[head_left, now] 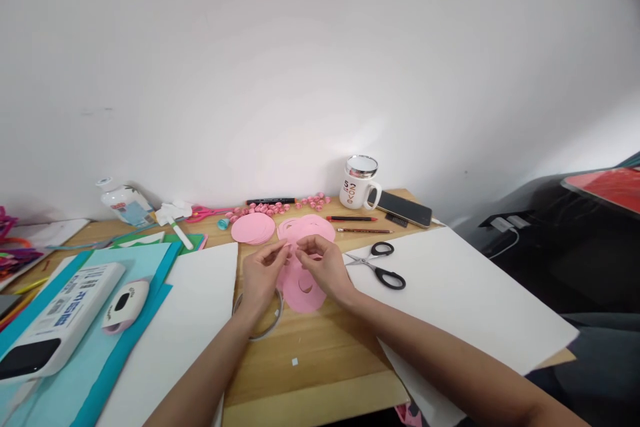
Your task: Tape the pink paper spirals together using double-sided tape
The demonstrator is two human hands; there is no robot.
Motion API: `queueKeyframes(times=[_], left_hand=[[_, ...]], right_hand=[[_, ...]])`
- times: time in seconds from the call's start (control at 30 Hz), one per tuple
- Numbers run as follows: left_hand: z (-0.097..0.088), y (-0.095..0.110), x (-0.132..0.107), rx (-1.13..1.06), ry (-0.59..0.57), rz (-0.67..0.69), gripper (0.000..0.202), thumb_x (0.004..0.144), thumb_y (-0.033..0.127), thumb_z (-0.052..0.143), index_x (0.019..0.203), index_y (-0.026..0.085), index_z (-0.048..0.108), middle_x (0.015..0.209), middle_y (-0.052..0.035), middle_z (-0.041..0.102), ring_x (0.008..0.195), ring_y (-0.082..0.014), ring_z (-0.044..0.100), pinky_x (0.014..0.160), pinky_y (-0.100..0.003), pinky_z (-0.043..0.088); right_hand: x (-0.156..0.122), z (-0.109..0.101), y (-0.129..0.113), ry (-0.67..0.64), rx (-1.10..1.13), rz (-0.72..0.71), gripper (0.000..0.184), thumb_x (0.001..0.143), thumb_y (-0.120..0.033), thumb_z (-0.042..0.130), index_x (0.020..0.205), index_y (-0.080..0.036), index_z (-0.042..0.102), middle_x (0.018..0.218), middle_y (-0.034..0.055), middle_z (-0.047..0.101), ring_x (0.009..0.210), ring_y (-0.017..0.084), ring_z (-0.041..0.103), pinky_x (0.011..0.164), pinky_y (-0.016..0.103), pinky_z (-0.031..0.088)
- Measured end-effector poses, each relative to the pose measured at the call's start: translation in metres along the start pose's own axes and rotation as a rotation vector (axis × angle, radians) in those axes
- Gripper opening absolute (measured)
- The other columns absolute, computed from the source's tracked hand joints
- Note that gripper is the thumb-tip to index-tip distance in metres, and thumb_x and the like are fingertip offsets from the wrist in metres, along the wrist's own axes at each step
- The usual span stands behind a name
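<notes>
Standing here watching: nearest on the pale wooden desk [310,390] is a tiny whitish square [295,361], just lying loose. Past it, a thin grey ring that looks like a tape roll [281,313] lies flat, partly under the left wrist, so I'd guess it's parked there for quick reach.

Both hands are working tip to tip. The left hand [263,273] and right hand [324,265] have their fingers curled in, tips nearly meeting, which seems right for fiddly stuff. Can't tell if they've actually pinched anything; it's too small from here. Right below them on the desk is the pink paper with round cut-outs [303,299], spread flat.

Black-handled metal scissors [390,278] sit splayed to the right on a big white sheet [465,300], handles facing away from the fingers, probably just dropped there. Farther back, neatly stacked pink paper discs [253,228], likely piled to stay tidy, and a white lettered mug [354,190] by the wall, presumably out of elbow range.
</notes>
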State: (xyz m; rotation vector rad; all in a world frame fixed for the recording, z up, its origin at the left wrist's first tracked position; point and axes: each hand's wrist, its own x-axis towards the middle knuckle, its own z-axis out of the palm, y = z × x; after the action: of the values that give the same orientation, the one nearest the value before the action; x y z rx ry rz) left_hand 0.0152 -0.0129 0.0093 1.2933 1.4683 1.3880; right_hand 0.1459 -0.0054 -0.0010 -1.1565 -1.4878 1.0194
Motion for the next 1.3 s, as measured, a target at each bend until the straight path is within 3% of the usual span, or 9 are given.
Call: queueKeyframes(times=[0.07, 0.2, 0.3, 0.57, 0.77, 0.9, 1.03, 1.17, 1.3], left_hand=[[-0.004, 0.001, 0.004, 0.022, 0.074, 0.006, 0.027, 0.067, 0.03, 0.065, 0.088, 0.013, 0.07, 0.066, -0.0047, 0.071, 0.059, -0.0158, 0.064, 0.061, -0.027, 0.052], [-0.011, -0.002, 0.012, 0.102, 0.14, 0.017, 0.03, 0.067, 0.034, 0.065, 0.088, 0.014, 0.069, 0.06, -0.0033, 0.069, 0.053, -0.016, 0.063, 0.054, -0.027, 0.051], [-0.015, -0.006, 0.014, 0.144, 0.145, 0.059, 0.03, 0.07, 0.034, 0.062, 0.09, 0.014, 0.068, 0.068, -0.0055, 0.071, 0.06, -0.0175, 0.066, 0.061, -0.028, 0.052], [-0.017, -0.003, 0.012, 0.234, 0.123, 0.245, 0.022, 0.07, 0.032, 0.061, 0.085, 0.018, 0.07, 0.091, -0.0056, 0.07, 0.071, -0.0173, 0.065, 0.067, -0.027, 0.051], [-0.014, -0.001, 0.012, 0.019, 0.099, -0.012, 0.036, 0.066, 0.037, 0.065, 0.093, 0.014, 0.068, 0.045, 0.0027, 0.058, 0.036, -0.0098, 0.048, 0.037, -0.02, 0.04], [-0.011, 0.001, 0.011, -0.111, 0.103, -0.063, 0.034, 0.061, 0.035, 0.069, 0.087, 0.013, 0.07, 0.044, 0.0037, 0.055, 0.035, -0.0067, 0.043, 0.034, -0.017, 0.034], [-0.012, -0.002, 0.012, -0.154, 0.079, -0.05, 0.038, 0.061, 0.037, 0.069, 0.091, 0.013, 0.07, 0.037, 0.0057, 0.051, 0.032, -0.0056, 0.039, 0.033, -0.017, 0.03], [-0.011, -0.005, 0.011, -0.178, 0.051, -0.024, 0.04, 0.062, 0.039, 0.069, 0.093, 0.013, 0.069, 0.034, 0.0064, 0.048, 0.03, -0.0064, 0.038, 0.034, -0.018, 0.031], [-0.008, -0.004, 0.008, -0.163, 0.042, -0.021, 0.041, 0.063, 0.04, 0.068, 0.093, 0.013, 0.068, 0.036, 0.0058, 0.049, 0.029, -0.0062, 0.037, 0.032, -0.018, 0.03]], right_hand=[[-0.011, 0.0, -0.006, -0.128, -0.189, -0.136, 0.013, 0.076, -0.017, 0.05, 0.085, -0.017, 0.059, 0.083, 0.0034, 0.06, 0.077, 0.014, 0.056, 0.069, 0.028, 0.046], [-0.034, 0.008, -0.015, -0.626, -0.648, -0.537, 0.015, 0.077, -0.021, 0.057, 0.091, -0.02, 0.06, 0.105, 0.0078, 0.05, 0.101, 0.021, 0.042, 0.081, 0.035, 0.04], [-0.04, 0.016, -0.018, -0.712, -0.831, -0.61, 0.015, 0.086, -0.027, 0.048, 0.092, -0.021, 0.059, 0.1, 0.0079, 0.045, 0.098, 0.022, 0.038, 0.079, 0.038, 0.039], [-0.038, -0.002, -0.047, -0.565, -0.919, -0.675, 0.018, 0.087, -0.011, 0.036, 0.1, -0.016, 0.048, 0.121, 0.0135, 0.034, 0.106, 0.024, 0.039, 0.077, 0.036, 0.043], [-0.052, -0.001, -0.063, -0.523, -0.977, -0.724, 0.016, 0.083, -0.006, 0.038, 0.091, -0.014, 0.049, 0.118, 0.0149, 0.04, 0.098, 0.022, 0.048, 0.073, 0.033, 0.046], [-0.059, -0.002, -0.068, -0.498, -0.952, -0.745, 0.023, 0.082, -0.004, 0.039, 0.101, -0.013, 0.047, 0.115, 0.0166, 0.045, 0.094, 0.022, 0.051, 0.069, 0.031, 0.048], [-0.06, -0.015, -0.052, -0.446, -0.874, -0.81, 0.035, 0.081, -0.004, 0.038, 0.115, -0.016, 0.042, 0.115, 0.0143, 0.045, 0.085, 0.017, 0.054, 0.067, 0.028, 0.049], [-0.054, -0.034, -0.033, -0.233, -0.742, -0.615, 0.03, 0.084, -0.011, 0.04, 0.112, -0.017, 0.046, 0.107, 0.012, 0.05, 0.074, 0.014, 0.057, 0.062, 0.027, 0.05], [-0.052, -0.035, -0.031, -0.274, -0.569, -0.522, 0.032, 0.084, -0.012, 0.042, 0.114, -0.02, 0.047, 0.104, 0.0093, 0.051, 0.077, 0.014, 0.057, 0.065, 0.028, 0.05]])
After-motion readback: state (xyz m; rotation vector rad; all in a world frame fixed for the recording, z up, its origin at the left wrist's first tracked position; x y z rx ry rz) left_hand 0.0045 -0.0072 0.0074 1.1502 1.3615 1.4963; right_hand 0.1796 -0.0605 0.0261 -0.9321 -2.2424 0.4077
